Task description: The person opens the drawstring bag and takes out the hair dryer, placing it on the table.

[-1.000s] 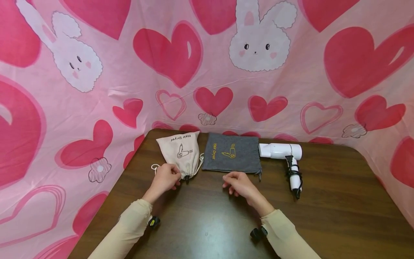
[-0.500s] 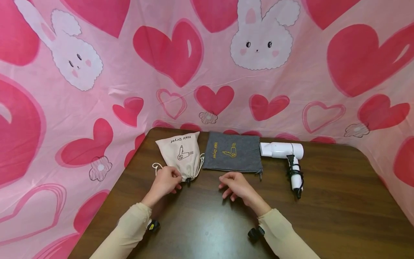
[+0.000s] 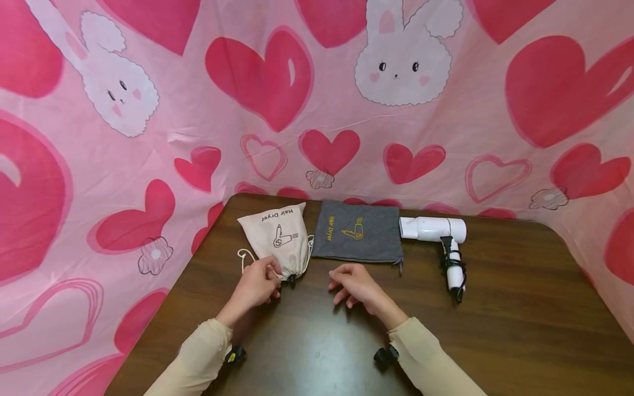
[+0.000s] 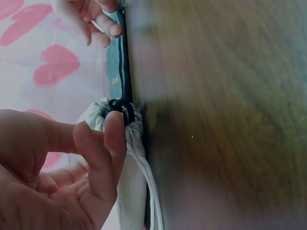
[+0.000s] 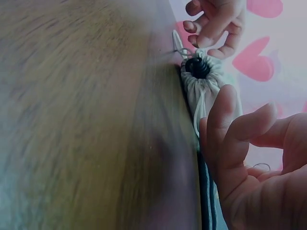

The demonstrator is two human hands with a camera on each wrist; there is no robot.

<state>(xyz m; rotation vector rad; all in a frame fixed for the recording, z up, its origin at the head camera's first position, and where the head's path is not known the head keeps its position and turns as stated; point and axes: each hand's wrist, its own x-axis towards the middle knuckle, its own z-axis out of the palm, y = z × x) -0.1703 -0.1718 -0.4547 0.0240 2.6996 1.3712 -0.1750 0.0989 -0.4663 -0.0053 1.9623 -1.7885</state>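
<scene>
One pale bag (image 3: 275,234): far L of table (image 3: 520,308), neck (image 3: 293,269) facing near side w/ black bit (image 3: 291,281) in it.
L hand (image 3: 254,281): just beside neck, loosely bent, no hold seen; contact, can't tell.
R hand (image 3: 360,286): near side of gray bag (image 3: 378,236), relaxed, part-curled, gripping nth.
Bag work: prob. barely begun; neck gathered, black bit not tucked in; what's left, can't tell.
Gray bag: flat, R of pale bag.
Dryer (image 3: 432,230): far R, unbagged, cord (image 3: 452,264) wrapped.
</scene>
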